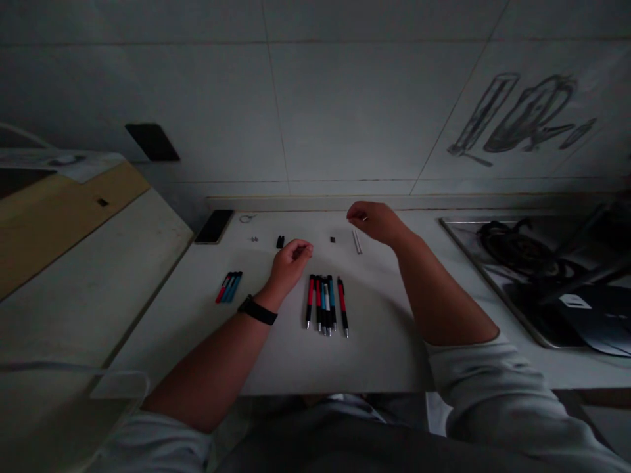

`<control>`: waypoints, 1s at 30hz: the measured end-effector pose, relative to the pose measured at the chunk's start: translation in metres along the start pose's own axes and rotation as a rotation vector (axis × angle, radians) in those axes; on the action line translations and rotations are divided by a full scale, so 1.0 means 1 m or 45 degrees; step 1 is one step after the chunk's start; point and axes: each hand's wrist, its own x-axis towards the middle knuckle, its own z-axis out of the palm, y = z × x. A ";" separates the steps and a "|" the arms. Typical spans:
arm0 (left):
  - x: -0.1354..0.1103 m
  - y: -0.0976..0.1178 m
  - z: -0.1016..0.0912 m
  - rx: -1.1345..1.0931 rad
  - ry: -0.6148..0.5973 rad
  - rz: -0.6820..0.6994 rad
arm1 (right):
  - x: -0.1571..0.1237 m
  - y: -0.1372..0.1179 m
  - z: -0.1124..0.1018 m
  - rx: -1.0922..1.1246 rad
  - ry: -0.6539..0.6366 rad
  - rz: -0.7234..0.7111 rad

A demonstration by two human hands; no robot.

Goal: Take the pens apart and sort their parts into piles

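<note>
Head view: we look down on a white countertop [276, 364] in dim light, both our forearms reaching over it.
Left hand: our left hand [290, 259], above a black wristband [263, 313], has its fingers curled in toward the thumb; we cannot tell whether anything small is pinched there.
Right hand: our right hand [378, 222] hangs near the far ends of two thin pale rods [359, 244], fingertips drawn toward the thumb; we cannot tell if it grips anything.
Click pens: red, blue and white click pens [327, 299] with black grips lie between our forearms, tips toward us, the rightmost slightly apart.
Pen barrels: short red and blue pen barrels [235, 288] lie side by side, left of our left hand.
Small parts: black pieces [279, 242] and tiny silver pieces [254, 239] lie beyond the barrels; a black bit [332, 240] sits between our hands.
Edges: smartphone [215, 226] at far left, stove [495, 288] at right.
</note>
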 end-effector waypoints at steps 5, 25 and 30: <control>0.000 -0.002 0.000 -0.013 -0.022 -0.006 | -0.006 0.049 -0.035 -0.156 0.161 0.242; 0.000 0.000 0.000 0.023 -0.065 -0.019 | -0.012 0.132 0.020 -0.396 -0.328 0.407; 0.000 -0.003 0.001 0.018 -0.075 -0.012 | -0.012 0.134 0.023 -0.402 -0.337 0.380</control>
